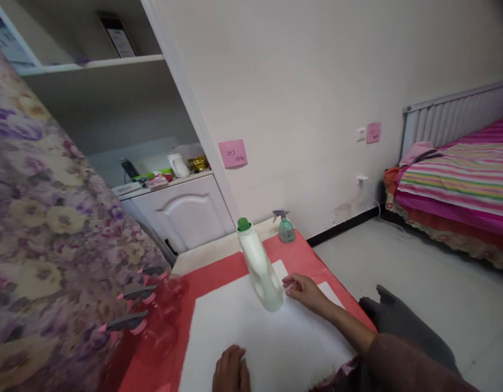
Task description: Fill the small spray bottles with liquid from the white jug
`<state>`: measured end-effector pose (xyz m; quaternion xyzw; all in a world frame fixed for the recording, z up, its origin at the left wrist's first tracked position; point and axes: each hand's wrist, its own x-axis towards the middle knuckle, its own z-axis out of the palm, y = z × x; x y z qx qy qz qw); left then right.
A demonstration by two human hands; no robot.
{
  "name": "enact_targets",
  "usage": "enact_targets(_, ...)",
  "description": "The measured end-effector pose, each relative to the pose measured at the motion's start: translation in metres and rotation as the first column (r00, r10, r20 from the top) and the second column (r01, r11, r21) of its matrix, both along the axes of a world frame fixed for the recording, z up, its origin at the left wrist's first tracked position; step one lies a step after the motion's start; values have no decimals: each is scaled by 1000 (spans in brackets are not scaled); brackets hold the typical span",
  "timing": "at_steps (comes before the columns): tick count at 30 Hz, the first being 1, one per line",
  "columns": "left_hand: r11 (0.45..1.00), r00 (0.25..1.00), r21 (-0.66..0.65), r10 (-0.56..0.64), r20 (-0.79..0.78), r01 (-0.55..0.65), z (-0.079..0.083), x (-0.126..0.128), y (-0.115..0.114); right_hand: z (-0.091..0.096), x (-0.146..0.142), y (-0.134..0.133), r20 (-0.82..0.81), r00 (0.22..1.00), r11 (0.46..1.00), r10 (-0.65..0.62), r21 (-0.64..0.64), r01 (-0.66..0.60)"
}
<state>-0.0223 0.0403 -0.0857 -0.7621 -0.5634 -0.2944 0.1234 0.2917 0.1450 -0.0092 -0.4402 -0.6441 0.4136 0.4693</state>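
Note:
A white plastic bottle with a green cap stands leaning on a white sheet laid over a red table cover. My right hand rests on the sheet just right of the bottle's base. Its fingers are loosely spread, their tips at the bottle's side and not wrapped round it. My left hand lies at the sheet's near edge, partly cut off by the frame. Those fingers are curled, with a small grey thing showing beside them that I cannot make out.
A teal spray bottle stands at the table's far corner by the wall. Floral fabric with pink-handled clips hangs at the left, clear plastic beside it. A white cabinet is behind; a striped bed stands at the right.

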Motion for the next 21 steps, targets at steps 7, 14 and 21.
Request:
enact_targets(7,999,996,7,45,76,-46,2,10,-8,7,-42,7,-135,990,998,29,66,-20)
enact_targets(14,999,996,49,11,89,-15,1,12,-11,4,-70,14,-227,972,998,67,36,-60)
enact_targets(21,997,990,62,44,132,-52,-3,19,-15,12,-82,17,-269,962,998,57,36,-49)
